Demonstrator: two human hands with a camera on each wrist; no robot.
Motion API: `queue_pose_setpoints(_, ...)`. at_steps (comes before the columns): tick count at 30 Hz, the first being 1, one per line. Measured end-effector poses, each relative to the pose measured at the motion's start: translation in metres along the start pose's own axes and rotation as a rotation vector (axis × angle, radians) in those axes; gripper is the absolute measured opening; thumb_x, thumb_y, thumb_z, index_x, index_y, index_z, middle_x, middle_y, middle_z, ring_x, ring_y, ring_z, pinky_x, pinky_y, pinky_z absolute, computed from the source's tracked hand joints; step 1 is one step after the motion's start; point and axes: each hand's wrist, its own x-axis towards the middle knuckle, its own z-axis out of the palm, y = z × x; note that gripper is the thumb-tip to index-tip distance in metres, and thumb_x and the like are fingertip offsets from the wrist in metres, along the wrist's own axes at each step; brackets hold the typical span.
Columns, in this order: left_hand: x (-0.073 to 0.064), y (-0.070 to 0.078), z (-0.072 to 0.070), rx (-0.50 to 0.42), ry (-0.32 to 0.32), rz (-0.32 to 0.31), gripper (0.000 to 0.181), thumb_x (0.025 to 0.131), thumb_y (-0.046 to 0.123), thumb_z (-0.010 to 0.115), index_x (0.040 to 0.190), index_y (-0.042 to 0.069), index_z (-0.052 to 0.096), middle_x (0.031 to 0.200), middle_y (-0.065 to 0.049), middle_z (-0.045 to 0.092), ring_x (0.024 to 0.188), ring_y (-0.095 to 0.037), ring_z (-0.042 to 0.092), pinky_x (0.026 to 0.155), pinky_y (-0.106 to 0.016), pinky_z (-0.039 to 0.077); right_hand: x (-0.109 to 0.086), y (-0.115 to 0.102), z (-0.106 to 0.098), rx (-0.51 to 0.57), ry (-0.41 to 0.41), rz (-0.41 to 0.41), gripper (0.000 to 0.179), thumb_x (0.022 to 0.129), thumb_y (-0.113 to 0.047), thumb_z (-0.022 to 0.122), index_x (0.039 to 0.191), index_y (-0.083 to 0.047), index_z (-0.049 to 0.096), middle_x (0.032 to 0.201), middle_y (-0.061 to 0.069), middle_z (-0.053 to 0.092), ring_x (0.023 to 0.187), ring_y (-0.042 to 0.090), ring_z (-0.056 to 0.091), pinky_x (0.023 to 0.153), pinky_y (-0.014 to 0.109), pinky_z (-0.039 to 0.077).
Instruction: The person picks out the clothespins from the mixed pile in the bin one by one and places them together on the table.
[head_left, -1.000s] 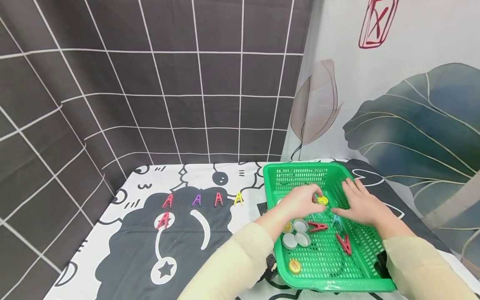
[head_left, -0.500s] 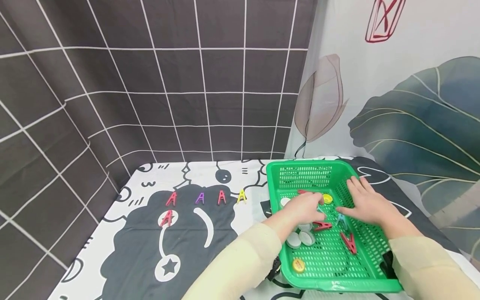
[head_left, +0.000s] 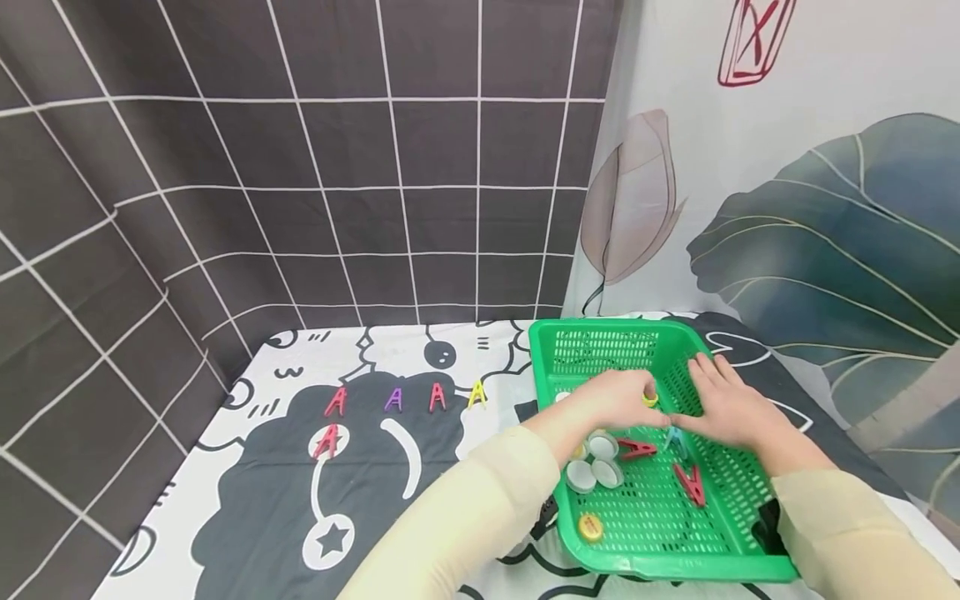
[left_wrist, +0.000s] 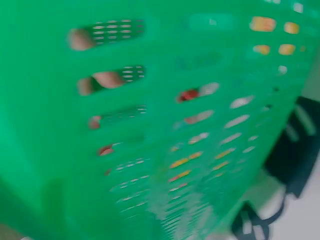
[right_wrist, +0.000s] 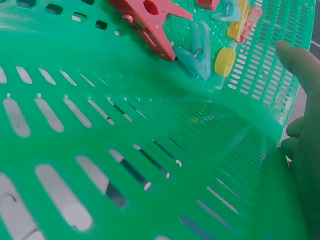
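Observation:
My left hand (head_left: pixel 618 402) reaches palm-down into the green plastic basket (head_left: pixel 675 568). Its thumb and fingers are spread apart beside a yellow bottle cap (head_left: pixel 650 400), and the thumb points at a light-blue clothespin (head_left: pixel 676 442); part of the fingers is hidden. My right hand (head_left: pixel 731 414) rests with straight fingers over the basket's right rim, its thumb stretched inward. A red clothespin (head_left: pixel 636 448) lies below the left hand, another red clothespin (head_left: pixel 690 483) nearer the front. In the right wrist view, the light-blue clothespin (right_wrist: pixel 198 55) lies beside the yellow cap (right_wrist: pixel 225 61).
White bottle caps (head_left: pixel 592 475) cluster at the basket's left, with a yellow cap (head_left: pixel 590 527) near the front. On the patterned tablecloth to the left stand a purple clothespin (head_left: pixel 393 401), a yellow clothespin (head_left: pixel 477 394) and several red ones (head_left: pixel 337 402). A dark wall hanging backs the table.
My left hand has shifted right within the basket, toward the light-blue clothespin and the right thumb. The right hand stays on the rim. The clothespins on the cloth have not moved.

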Motion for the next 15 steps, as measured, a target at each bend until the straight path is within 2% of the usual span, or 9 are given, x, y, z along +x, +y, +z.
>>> queue_pose_setpoints(2, -0.001, 0.003, -0.008, -0.012, 0.024, 0.004, 0.043, 0.086, 0.046, 0.063, 0.118, 0.018, 0.057, 0.113, 0.011, 0.061, 0.091, -0.002, 0.056, 0.073, -0.016, 0.043, -0.001, 0.001, 0.000, 0.003, 0.003, 0.004, 0.101, 0.085, -0.061, 0.054, 0.139, 0.018, 0.020, 0.144, 0.038, 0.014, 0.132, 0.054, 0.006, 0.097, 0.069, 0.020)
queue_pose_setpoints(6, -0.004, 0.004, -0.019, -0.024, 0.026, 0.007, 0.044, 0.086, 0.044, 0.063, 0.119, 0.017, 0.057, 0.113, 0.010, 0.061, 0.091, -0.002, 0.056, 0.071, -0.016, 0.043, 0.001, 0.001, -0.001, 0.024, 0.002, 0.008, 0.102, 0.085, -0.058, 0.056, 0.139, 0.019, 0.018, 0.143, 0.040, 0.013, 0.132, 0.055, 0.006, 0.097, 0.069, 0.019)
queue_pose_setpoints(15, -0.009, -0.009, -0.023, -0.018, -0.010, 0.010, 0.045, 0.086, 0.044, 0.063, 0.120, 0.014, 0.057, 0.116, 0.006, 0.061, 0.093, -0.005, 0.056, 0.076, -0.018, 0.044, 0.003, -0.001, -0.003, 0.024, -0.014, 0.030, 0.102, 0.084, -0.057, 0.058, 0.139, 0.019, 0.016, 0.143, 0.039, 0.011, 0.132, 0.054, 0.006, 0.098, 0.069, 0.017)
